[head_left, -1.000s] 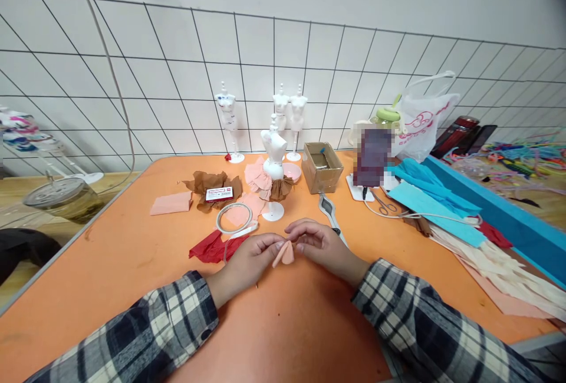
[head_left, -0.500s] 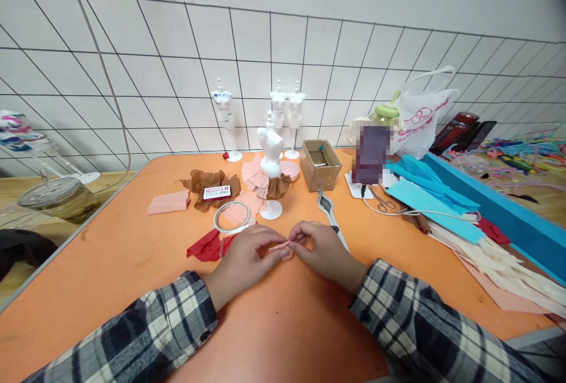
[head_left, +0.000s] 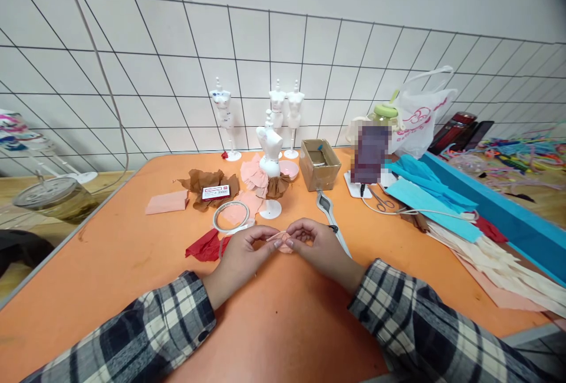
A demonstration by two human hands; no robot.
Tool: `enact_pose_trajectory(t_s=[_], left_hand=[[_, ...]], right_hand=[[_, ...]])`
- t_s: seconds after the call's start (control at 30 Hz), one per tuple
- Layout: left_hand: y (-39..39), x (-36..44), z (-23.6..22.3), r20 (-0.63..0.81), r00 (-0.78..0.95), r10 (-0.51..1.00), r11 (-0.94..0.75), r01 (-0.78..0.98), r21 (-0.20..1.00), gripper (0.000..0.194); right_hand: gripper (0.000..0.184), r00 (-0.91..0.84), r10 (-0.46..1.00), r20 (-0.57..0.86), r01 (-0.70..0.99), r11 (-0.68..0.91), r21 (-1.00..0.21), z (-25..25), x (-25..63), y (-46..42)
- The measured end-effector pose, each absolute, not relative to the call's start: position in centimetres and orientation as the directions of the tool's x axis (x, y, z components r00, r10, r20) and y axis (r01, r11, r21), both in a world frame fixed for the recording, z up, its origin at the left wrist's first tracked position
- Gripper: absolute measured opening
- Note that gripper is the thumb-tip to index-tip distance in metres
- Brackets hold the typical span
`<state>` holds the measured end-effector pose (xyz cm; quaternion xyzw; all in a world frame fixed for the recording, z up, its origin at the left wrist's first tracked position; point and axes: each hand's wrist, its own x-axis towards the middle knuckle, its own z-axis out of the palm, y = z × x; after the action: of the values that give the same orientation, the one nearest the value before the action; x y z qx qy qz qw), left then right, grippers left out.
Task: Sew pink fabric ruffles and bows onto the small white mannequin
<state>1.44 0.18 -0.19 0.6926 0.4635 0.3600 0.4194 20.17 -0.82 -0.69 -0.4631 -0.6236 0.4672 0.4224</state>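
Between my two hands is a small piece of pink crepe paper [head_left: 285, 247], pinched at its upper edge. My left hand [head_left: 244, 255] is closed on its left side, thumb against fingers. From the right, my right hand [head_left: 321, 248] pinches the same piece, and the fingertips of both hands nearly meet. Part of the paper is hidden by the thumbs. Red crepe paper [head_left: 203, 246] lies beside my left hand, with a roll of tape [head_left: 216, 221] just behind it. A white mannequin [head_left: 269, 150] with pink and brown ruffled paper at its base stands beyond my hands.
Brown crepe paper [head_left: 194, 181] lies under a small labelled box [head_left: 216, 192]. A cardboard box [head_left: 320, 165], a grey strap-like tool [head_left: 328, 209], a phone on a stand [head_left: 370, 154] and scissors [head_left: 382, 202] are to the right. Blue paper sheets [head_left: 435, 209] lie farther right.
The pink paper hung down as a folded fan earlier; now it is turned and gathered between both hands' fingertips. My right fingers have closed in on it. The view has shifted slightly.
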Motion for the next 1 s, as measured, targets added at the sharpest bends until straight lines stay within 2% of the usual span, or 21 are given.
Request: enact_pose_trajectory(t_s=[0.33, 0.5, 0.6, 0.73, 0.8, 1.0], left_hand=[[0.1, 1.9, 0.1, 0.121, 0.32, 0.94, -0.23, 0.332, 0.915, 0.025], [-0.2, 1.8, 0.0, 0.136, 0.263, 0.955, -0.221, 0.323, 0.92, 0.028], [0.8, 1.3, -0.2, 0.241, 0.231, 0.943, -0.307, 0.319, 0.897, 0.031], [4.5, 1.0, -0.6, 0.367, 0.085, 0.926, -0.358, 0.5, 0.788, 0.018], [6.4, 1.3, -0.9, 0.34, 0.08, 0.937, -0.311, 0.632, 0.71, 0.018], [8.2, 2.4, -1.6, 0.241, 0.212, 0.947, -0.32, 0.684, 0.656, 0.028]], right_hand=[[0.023, -0.187, 0.981, 0.056, -0.013, 0.055, -0.998, -0.9, 19.7, -0.9], [0.014, -0.151, 0.973, 0.172, 0.075, 0.185, -0.98, -0.3, 19.6, -1.1], [0.01, -0.096, 0.946, 0.31, 0.142, 0.322, -0.936, 1.6, 20.0, -0.6], [0.01, -0.141, 0.918, 0.371, 0.178, 0.392, -0.903, 5.3, 20.0, 1.2], [0.009, -0.178, 0.897, 0.405, 0.241, 0.438, -0.866, 6.8, 19.6, 2.3], [0.009, -0.065, 0.932, 0.356, 0.234, 0.361, -0.903, 7.7, 18.8, 5.1]])
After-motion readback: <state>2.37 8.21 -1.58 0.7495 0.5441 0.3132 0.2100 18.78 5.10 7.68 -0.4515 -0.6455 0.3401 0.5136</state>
